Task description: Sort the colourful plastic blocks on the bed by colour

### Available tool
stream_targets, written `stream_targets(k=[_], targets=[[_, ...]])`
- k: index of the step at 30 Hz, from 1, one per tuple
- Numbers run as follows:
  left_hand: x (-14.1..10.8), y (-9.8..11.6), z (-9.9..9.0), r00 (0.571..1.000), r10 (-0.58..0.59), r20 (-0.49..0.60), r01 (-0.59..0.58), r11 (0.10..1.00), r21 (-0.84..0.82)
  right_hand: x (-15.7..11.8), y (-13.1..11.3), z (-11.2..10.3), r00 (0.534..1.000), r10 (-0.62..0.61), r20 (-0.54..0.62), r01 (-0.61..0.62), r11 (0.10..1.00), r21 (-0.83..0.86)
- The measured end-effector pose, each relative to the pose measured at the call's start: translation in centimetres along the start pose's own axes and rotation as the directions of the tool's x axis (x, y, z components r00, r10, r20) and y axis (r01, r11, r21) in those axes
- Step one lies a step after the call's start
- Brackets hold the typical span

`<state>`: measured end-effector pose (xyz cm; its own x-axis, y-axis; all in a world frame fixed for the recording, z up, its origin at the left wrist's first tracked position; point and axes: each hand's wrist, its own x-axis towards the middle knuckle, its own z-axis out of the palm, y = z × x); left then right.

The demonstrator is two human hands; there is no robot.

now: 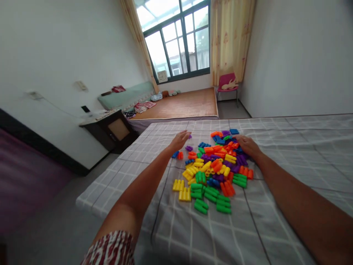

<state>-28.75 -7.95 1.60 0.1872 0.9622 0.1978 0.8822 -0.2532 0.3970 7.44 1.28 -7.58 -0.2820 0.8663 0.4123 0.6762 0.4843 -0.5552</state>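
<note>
A heap of plastic toy blocks (205, 167), shaped like joined tubes in yellow, green, orange, purple and blue, lies on a grey checked cloth (132, 180). At the heap's far left, my left hand (180, 139) is over the cloth, its fingers closed around a small purple toy block (190, 136). My right hand (247, 144) rests against the heap's far right side, fingers stretched towards blue and orange blocks; its fingertips partly blend into the pieces. Several green blocks (201, 206) lie loose at the near side, beside yellow blocks (184, 194).
Beyond the cloth stands a low bed with a brown mat (190, 103). A dark cabinet (117, 130) is on the left, and a pink chair (227, 81) holding a soft toy is by the curtain. A window (179, 40) fills the back wall.
</note>
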Motion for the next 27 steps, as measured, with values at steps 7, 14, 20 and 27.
stream_targets(k=[7,14,20,27], targets=[[-4.6,-2.9,4.0,0.995,-0.1,-0.025,0.103,0.985,0.141,0.4,-1.0,-0.2,0.977,0.211,-0.014,-0.208,0.972,0.112],[-2.9,-2.8,3.0,0.947,-0.285,-0.147,0.313,0.92,0.236,0.1,1.4,-3.8,0.987,0.16,-0.009,-0.16,0.983,-0.095],[-6.4,-7.4,1.4,0.802,-0.573,-0.17,0.596,0.746,0.295,-3.0,6.7,-6.9,0.93,0.368,0.017,-0.302,0.787,-0.538],[-4.9,-7.7,1.8,0.769,-0.629,-0.109,0.615,0.684,0.392,-2.1,7.7,-6.4,0.868,0.49,0.079,-0.361,0.733,-0.577]])
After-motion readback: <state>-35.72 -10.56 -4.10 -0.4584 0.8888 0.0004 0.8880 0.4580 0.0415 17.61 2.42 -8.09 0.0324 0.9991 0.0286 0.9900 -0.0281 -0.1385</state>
